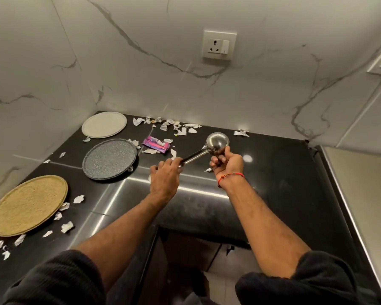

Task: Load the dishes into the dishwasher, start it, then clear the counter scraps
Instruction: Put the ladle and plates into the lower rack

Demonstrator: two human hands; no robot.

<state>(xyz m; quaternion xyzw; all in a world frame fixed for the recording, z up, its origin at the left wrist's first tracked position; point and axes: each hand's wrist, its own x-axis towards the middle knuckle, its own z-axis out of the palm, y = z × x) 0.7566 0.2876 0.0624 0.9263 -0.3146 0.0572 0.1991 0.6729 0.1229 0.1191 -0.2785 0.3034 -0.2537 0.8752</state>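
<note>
A steel ladle [216, 143] hangs above the black counter [279, 172], bowl to the right. My right hand [227, 162] grips it just under the bowl, and my left hand [166, 176] holds the end of its handle. Three plates lie on the counter to the left: a white plate [104, 124] in the back corner, a dark speckled plate [109, 158] in the middle, and a tan plate [29, 205] nearest me. Torn paper scraps [176, 126] are strewn along the back wall and around the plates. A purple wrapper [156, 144] lies beside the speckled plate.
Marble walls close the counter at the back and the left, with a wall socket [219, 45] above. The counter's front edge runs below my forearms, with a dark opening [185, 256] under it. A light surface [361, 194] adjoins on the right.
</note>
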